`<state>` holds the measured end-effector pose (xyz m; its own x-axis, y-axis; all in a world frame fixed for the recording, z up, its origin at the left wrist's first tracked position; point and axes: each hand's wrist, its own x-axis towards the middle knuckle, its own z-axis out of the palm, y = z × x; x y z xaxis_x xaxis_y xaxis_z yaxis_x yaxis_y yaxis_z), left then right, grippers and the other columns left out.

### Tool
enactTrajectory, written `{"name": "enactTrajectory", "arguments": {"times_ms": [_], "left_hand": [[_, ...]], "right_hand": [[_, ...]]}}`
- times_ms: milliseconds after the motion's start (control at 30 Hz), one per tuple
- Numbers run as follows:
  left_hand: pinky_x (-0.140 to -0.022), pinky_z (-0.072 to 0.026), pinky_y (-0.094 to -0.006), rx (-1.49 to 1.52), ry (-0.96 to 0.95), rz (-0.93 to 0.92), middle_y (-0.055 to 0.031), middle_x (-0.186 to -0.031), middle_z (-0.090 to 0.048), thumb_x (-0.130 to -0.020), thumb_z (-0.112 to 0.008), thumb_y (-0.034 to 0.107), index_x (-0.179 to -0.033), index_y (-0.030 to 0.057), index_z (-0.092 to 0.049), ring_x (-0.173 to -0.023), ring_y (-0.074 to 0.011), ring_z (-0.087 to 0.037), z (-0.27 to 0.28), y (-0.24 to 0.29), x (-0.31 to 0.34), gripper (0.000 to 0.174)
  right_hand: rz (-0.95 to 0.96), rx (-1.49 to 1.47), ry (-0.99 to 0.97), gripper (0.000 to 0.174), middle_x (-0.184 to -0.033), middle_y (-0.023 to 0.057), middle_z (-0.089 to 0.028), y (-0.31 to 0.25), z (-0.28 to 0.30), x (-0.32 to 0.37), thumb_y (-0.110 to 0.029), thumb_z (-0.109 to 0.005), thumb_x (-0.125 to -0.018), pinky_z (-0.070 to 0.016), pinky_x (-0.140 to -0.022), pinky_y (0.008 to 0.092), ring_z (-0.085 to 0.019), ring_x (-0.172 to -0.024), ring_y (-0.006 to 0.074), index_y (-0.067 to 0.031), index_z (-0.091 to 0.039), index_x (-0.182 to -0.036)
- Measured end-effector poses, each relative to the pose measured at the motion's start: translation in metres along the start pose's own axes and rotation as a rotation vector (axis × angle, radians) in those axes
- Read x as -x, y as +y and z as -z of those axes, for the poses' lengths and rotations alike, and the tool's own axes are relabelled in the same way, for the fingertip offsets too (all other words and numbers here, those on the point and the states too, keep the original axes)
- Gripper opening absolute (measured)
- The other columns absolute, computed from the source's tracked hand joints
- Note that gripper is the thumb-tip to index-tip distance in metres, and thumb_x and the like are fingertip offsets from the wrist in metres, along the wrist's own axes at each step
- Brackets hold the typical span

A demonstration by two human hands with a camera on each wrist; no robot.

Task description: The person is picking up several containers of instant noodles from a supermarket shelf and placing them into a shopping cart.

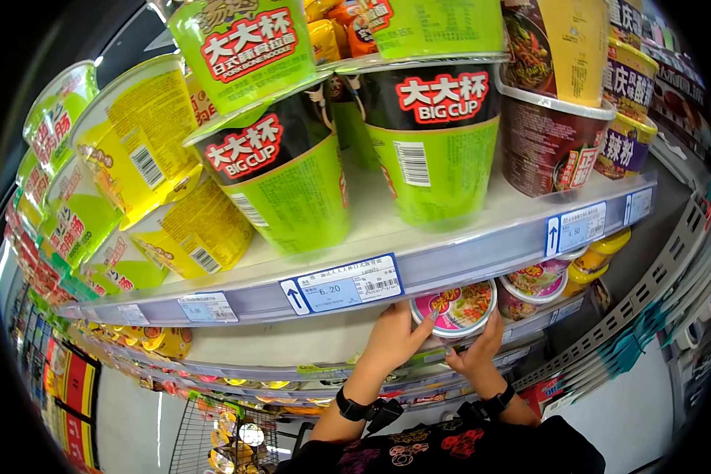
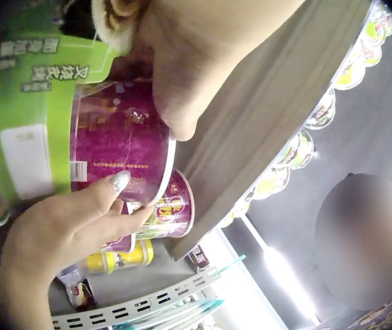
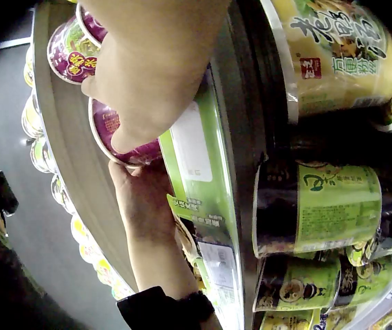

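Between both hands is a purple noodle cup (image 1: 455, 310) with a white-rimmed, pictured lid, tilted lid toward the head camera, just below the front edge of a shelf. My left hand (image 1: 395, 338) grips its left side, thumb by the rim. On its right side the fingers of my right hand (image 1: 479, 349) curl round the wall. The left wrist view shows the cup's purple wall (image 2: 120, 137) between the two hands. A similar noodle cup (image 1: 536, 282) stands on the lower shelf to the right.
Above, the upper shelf (image 1: 466, 249) holds large green cups (image 1: 450, 142), yellow cups (image 1: 193, 225) and a dark red tub (image 1: 553, 142). A price tag (image 1: 340, 284) lines its edge. A wire cart (image 1: 186, 434) with packages stands below left; a perforated metal strip (image 1: 608, 340) runs at right.
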<state>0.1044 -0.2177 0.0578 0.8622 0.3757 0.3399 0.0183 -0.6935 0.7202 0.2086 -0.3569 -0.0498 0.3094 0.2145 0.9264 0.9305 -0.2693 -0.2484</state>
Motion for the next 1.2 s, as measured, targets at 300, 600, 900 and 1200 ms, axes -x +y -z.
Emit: {"name": "enactTrajectory", "arguments": {"times_ms": [300, 600, 900, 1200], "left_hand": [[-0.076, -0.047, -0.045, -0.03, -0.05, 0.033, -0.0312, -0.099, -0.056, -0.077, -0.063, 0.035, -0.123, -0.0104, -0.029, -0.086, -0.0457, -0.056, 0.006, 0.006, 0.002, 0.073], [-0.066, -0.0471, -0.0454, -0.163, 0.012, -0.132, -0.0278, -0.085, -0.058, -0.074, -0.066, 0.031, -0.121, -0.0091, -0.031, -0.076, -0.0445, -0.057, 0.007, 0.017, 0.008, 0.071], [-0.075, -0.0451, -0.0429, -0.008, 0.07, -0.185, -0.0249, -0.096, -0.055, -0.074, -0.068, 0.027, -0.118, -0.0063, -0.037, -0.086, -0.0421, -0.054, -0.004, 0.035, 0.018, 0.063], [-0.098, -0.0325, -0.0471, -0.053, 0.176, -0.21, -0.0304, -0.121, -0.042, -0.079, -0.06, 0.026, -0.133, -0.0074, -0.021, -0.111, -0.0464, -0.042, -0.015, 0.035, 0.033, 0.074]], "right_hand": [[0.034, -0.105, -0.007, 0.088, -0.124, 0.0335, -0.035, 0.007, 0.001, 0.007, -0.059, -0.044, -0.081, -0.0351, -0.089, 0.0508, -0.043, -0.108, 0.0444, 0.009, -0.019, -0.132], [0.005, -0.441, -0.017, 0.09, -0.131, 0.0292, -0.023, 0.021, -0.006, 0.029, -0.052, -0.048, -0.082, -0.0278, -0.102, 0.0457, -0.034, -0.121, 0.0368, 0.0063, -0.004, -0.134], [-0.112, -0.534, 0.191, 0.074, -0.126, 0.026, -0.029, 0.012, -0.001, 0.031, -0.051, -0.042, -0.083, -0.0366, -0.095, 0.0437, -0.041, -0.114, 0.0317, 0.0026, -0.014, -0.126], [-0.043, -0.749, 0.233, 0.062, -0.123, 0.0227, -0.032, 0.033, -0.005, 0.042, -0.042, -0.039, -0.085, -0.0389, -0.097, 0.0436, -0.039, -0.119, 0.0339, 0.0022, -0.02, -0.123]]}}
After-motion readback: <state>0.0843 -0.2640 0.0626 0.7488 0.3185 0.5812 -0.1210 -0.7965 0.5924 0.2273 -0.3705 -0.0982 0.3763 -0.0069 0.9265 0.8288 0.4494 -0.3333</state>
